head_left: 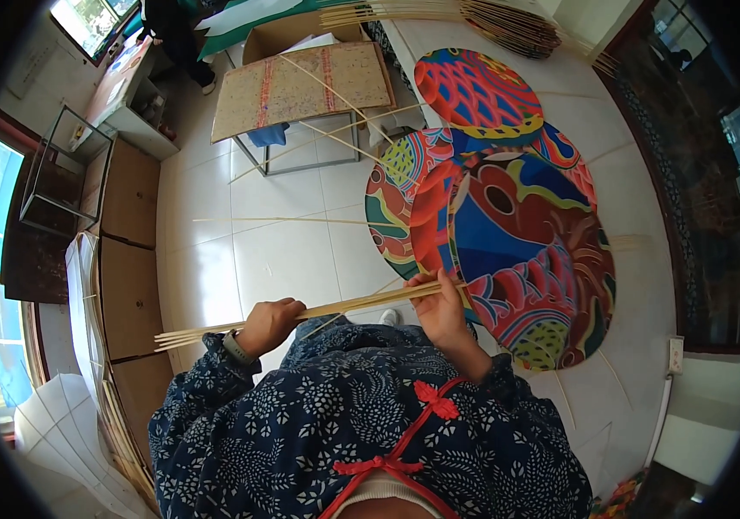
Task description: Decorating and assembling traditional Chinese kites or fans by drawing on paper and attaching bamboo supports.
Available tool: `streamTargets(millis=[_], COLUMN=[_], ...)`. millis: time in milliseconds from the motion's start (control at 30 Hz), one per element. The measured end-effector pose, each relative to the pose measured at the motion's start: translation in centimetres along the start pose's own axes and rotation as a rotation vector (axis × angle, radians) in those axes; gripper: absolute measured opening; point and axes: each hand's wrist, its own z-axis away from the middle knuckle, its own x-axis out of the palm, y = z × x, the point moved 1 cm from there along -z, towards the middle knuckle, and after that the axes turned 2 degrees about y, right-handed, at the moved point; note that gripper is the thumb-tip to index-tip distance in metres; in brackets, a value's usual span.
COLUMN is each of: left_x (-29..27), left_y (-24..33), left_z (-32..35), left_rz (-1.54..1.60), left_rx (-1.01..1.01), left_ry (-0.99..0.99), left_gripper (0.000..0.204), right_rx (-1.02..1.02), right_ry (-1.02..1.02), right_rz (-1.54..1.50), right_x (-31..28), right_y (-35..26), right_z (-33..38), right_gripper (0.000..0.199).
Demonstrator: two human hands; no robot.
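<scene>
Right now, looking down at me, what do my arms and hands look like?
Both sleeves are dark navy with white floral and leafy prints. The left hand is ungloved, with a pale watch-like band at its wrist. The right hand is ungloved too, and no band shows on that wrist. The left sleeve reaches nearly to the band.

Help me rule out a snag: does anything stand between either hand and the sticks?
Nothing visible does. The left hand is closed around the sticks, and the right hand holds them farther along. The painted panels lie beyond the right hand, not in between.
</scene>
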Motion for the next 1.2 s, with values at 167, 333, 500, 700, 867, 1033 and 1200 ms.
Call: streamTargets(millis=[167, 333, 500, 700, 867, 1033, 1200], left_x=[0.0, -0.2, 4.9, 8.9, 6.9, 7.8, 4.5], left_y=[-3.3, -11.9, -22.2, -23.7, -21.1, -17.0, -12.7], left_z=[-2.6, -8.1, -13.9, -16.5, -15.5, -17.4, -15.5], left_rz=[-0.005, -0.039, -0.534, -0.005, 0.027, -0.014, 0.096], left_rx=[0.035, 0.129, 0.252, 0.145, 0.125, 0.187, 0.357], left_ry=[0.073, 0.176, 0.389, -0.253, -0.251, -0.166, 0.178], left_gripper=[0.005, 0.023, 0.035, 0.021, 0.023, 0.029, 0.055], right_rx=[-0.156, -0.113, 0.084, 0.127, 0.195, 0.043, 0.163], right_ry=[-0.001, 0.028, 0.227, 0.339, 0.164, 0.519, 0.617], right_rz=[0.072, 0.044, 0.147, 0.314, 0.273, 0.487, 0.856], right_x=[1.8, 2.8, -0.7, -4.2, -5.6, -14.9, -28.2], right_y=[0.8, 3.7, 8.5, 10.9, 11.5, 9.8, 8.6], right_z=[-2.2, -10.4, -19.2, -17.3, -9.7, 0.8, 12.3], right_gripper=[0.019, 0.02, 0.034, 0.044, 0.029, 0.025, 0.028])
